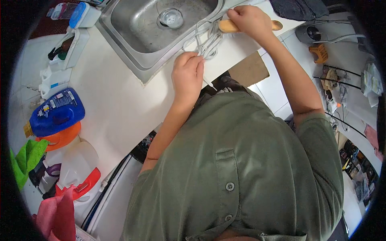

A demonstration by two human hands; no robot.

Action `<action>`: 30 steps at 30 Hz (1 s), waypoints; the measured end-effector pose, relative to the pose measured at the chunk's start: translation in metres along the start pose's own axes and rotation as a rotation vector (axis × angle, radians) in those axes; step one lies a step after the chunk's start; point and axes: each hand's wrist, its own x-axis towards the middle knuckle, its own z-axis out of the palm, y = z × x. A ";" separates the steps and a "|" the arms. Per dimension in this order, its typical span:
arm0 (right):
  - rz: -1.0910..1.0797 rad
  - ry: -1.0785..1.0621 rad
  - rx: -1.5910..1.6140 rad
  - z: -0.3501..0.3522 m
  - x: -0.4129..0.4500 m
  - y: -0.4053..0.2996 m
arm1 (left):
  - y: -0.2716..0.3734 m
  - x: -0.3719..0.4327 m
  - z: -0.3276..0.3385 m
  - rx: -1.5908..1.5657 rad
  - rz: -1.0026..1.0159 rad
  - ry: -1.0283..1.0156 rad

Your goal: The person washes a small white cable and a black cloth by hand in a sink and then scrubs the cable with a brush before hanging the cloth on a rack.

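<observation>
My right hand (251, 21) grips a wooden-backed brush (228, 26) over the counter beside the sink. Pale bristles show faintly under its edge, and the far end has an oval opening. A loose bundle of white cord (211, 45) lies in loops between my two hands, partly touching the sink rim. My left hand (188, 73) presses its fingers onto the near end of that bundle. One thin end of the cord hangs past the counter's front edge, below my left hand.
A stainless steel sink (135, 39) with a drain strainer (171, 18) is set into the white counter (120, 99). Along the left stand a blue detergent bottle (60, 113), a translucent jug (81, 159) and a green cloth (28, 159). A dark cloth (298, 9) lies at the far right corner.
</observation>
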 end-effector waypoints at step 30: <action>-0.317 -0.091 -0.038 0.002 0.027 -0.017 | 0.000 0.011 -0.008 0.236 -0.239 -0.054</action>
